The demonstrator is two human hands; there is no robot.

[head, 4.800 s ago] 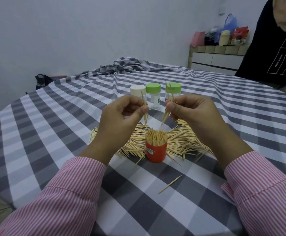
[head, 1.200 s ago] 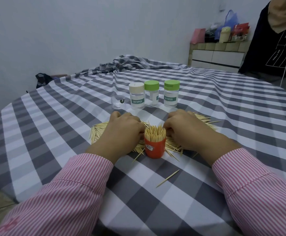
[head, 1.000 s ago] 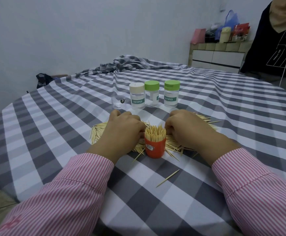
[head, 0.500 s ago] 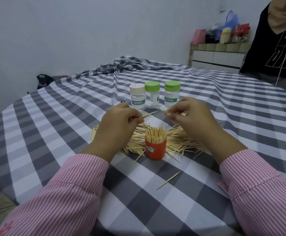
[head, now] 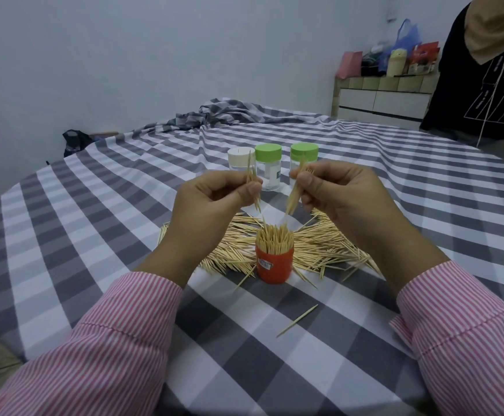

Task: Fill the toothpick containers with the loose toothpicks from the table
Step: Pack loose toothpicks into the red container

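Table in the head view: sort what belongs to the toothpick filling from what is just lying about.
Job:
- orange container, open, packed with toothpicks
- loose toothpick pile
- stray toothpick
- three capped jars
- left hand and right hand, each pinching toothpicks

Lying about:
- bags on the cabinet
- dark bag by the wall

Left hand (head: 211,202) hides lower body of white-capped jar (head: 241,159). Right hand (head: 339,196) covers most of right green-capped jar (head: 304,156). Middle jar's label (head: 276,175) unreadable. Standing person (head: 485,70) cut off by right edge. Toothpick pile (head: 319,246) partly behind hands.
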